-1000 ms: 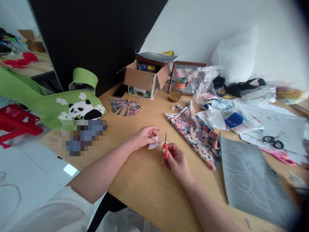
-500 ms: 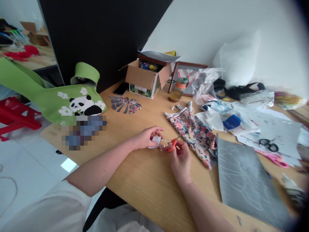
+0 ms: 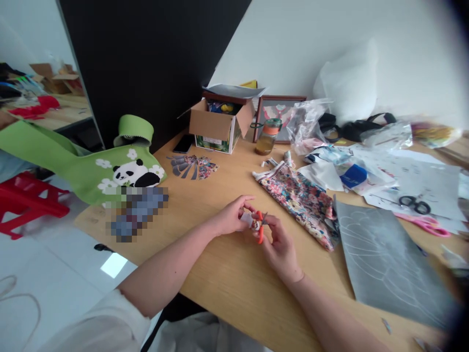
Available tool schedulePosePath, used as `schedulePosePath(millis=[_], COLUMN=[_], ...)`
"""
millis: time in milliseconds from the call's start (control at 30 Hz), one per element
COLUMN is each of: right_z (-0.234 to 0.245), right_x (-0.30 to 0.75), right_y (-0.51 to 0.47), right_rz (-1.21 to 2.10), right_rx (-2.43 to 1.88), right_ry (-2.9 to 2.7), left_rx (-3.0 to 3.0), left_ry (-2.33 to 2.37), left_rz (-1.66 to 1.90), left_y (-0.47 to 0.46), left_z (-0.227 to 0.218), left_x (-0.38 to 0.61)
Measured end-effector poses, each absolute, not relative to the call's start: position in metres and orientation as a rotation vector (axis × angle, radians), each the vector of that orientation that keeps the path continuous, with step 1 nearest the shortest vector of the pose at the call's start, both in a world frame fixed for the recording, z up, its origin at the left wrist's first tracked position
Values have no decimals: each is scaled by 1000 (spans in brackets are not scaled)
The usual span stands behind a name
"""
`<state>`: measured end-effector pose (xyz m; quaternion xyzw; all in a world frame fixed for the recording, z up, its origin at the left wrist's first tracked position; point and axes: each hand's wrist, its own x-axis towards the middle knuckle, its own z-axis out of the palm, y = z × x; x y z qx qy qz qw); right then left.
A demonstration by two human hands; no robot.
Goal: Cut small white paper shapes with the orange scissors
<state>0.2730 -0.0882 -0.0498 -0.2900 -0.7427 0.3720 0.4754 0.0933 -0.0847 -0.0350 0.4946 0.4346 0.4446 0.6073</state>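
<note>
My left hand (image 3: 232, 216) is above the wooden table, its fingers closed on a small whitish scrap (image 3: 247, 219) that looks like paper or cloth. At its right end a patterned bit (image 3: 255, 225) shows between the two hands. My right hand (image 3: 281, 249) grips small orange-handled scissors (image 3: 260, 234), with the handle loops towards the left hand and the short blades near my right fingers. Whether the patterned bit is fixed to the scrap, I cannot tell. Just beyond my right hand lies a folded floral cloth (image 3: 298, 198).
Fan-shaped grey and floral pieces (image 3: 196, 166) lie by a phone (image 3: 183, 144). Behind stand an open carton (image 3: 212, 124) and a jar of brown liquid (image 3: 266, 142). On the right are a grey sheet (image 3: 381, 259), black scissors (image 3: 415, 204) and pink scissors (image 3: 428, 225). A green panda bag (image 3: 84, 171) hangs left.
My hands have come closer together, and the scissors have turned in my right hand so that both orange loops show. The whole view has shifted slightly.
</note>
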Motion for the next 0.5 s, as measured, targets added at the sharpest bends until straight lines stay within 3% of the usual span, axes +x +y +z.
schedulePosePath(millis=[500], right_z=[-56], right_x=[273], right_y=[-83], right_rz=[967], right_rx=[-839], right_ry=[-1748], left_rx=[946], left_ry=[1115], left_rz=[1049], left_y=[-80], left_z=[-33], left_x=[90])
